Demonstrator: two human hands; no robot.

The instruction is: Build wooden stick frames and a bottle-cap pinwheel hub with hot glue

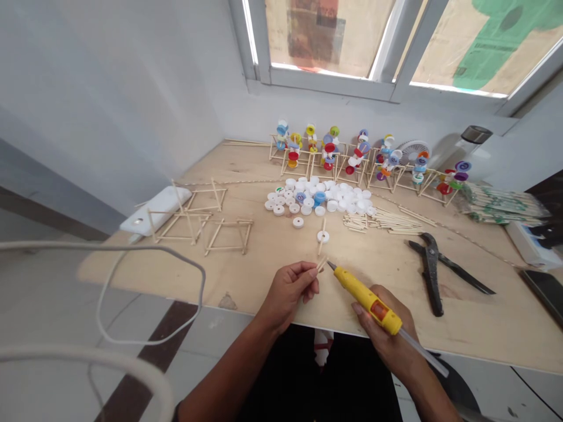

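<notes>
The left hand point(290, 293) is pinching a short bundle of wooden sticks point(322, 264) between thumb and fingertips, with the remaining fingers curled inward; the stick ends inside the pinch are hidden. The right hand point(383, 328) is closed around a yellow glue gun point(363, 300), its fingers partly hidden behind the gun body, and a clear glue stick point(423, 353) is projecting from the rear. The nozzle is pointing at the sticks from just beside them; contact cannot be confirmed from this view.

Both hands are working above the near edge of a plywood board point(185, 275), with open board to the left and right. Just beyond the sticks, a white cap point(323, 236) is lying with a stick rising from it. Farther away, loose caps point(316, 196) and cut sticks point(382, 223) are lying in heaps, stick frames point(197, 217) are resting at left, and dark shears point(431, 269) are lying at right. Cap models point(325, 153) are standing along the far edge. A phone point(543, 296) is being cut off by the right frame edge, and a white cable point(132, 299) is looping, partly blurred, at near left.
</notes>
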